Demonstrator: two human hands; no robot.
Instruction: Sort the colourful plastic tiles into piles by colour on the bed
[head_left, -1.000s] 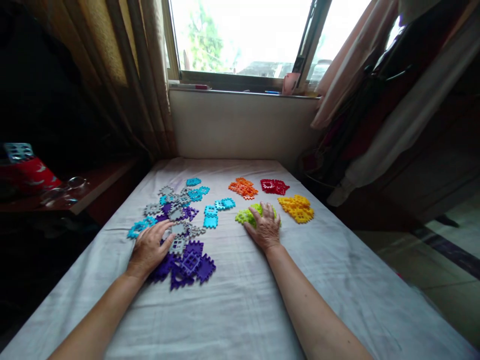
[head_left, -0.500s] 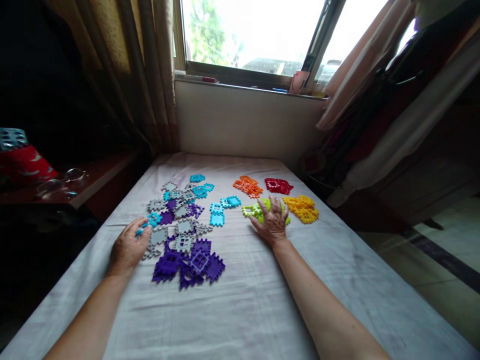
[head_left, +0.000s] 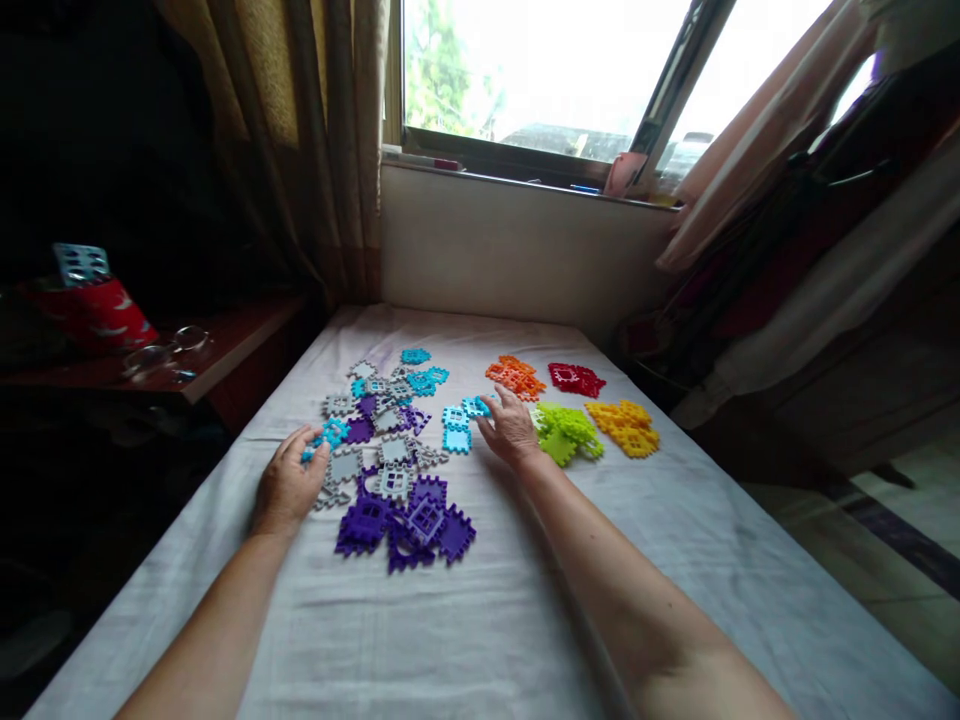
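My left hand (head_left: 289, 482) is at the left of a mixed spread, its fingers curled on blue interlocking tiles (head_left: 334, 432). Beside it lie grey tiles (head_left: 346, 465), partly overlapping purple ones. Closer to me is a heap of purple tiles (head_left: 367, 522), some with window cut-outs. My right hand (head_left: 511, 428) hovers with fingers apart at the right edge of a small group of light blue tiles (head_left: 456, 438); its fingertips cover part of that group, and I cannot tell whether they touch. Just right of this hand is a lime green pile (head_left: 564, 435).
Orange (head_left: 516, 377), red (head_left: 576, 379) and yellow (head_left: 624, 428) tile piles lie at the right on the white bedsheet (head_left: 420, 640). A wooden side table (head_left: 247, 345) with glasses (head_left: 171, 348) and a red container (head_left: 112, 318) stands left. A window and curtain are behind.
My right hand has moved left, off the lime green pile to the light blue tiles. My left hand stays at the blue tiles. The view has shifted slightly.
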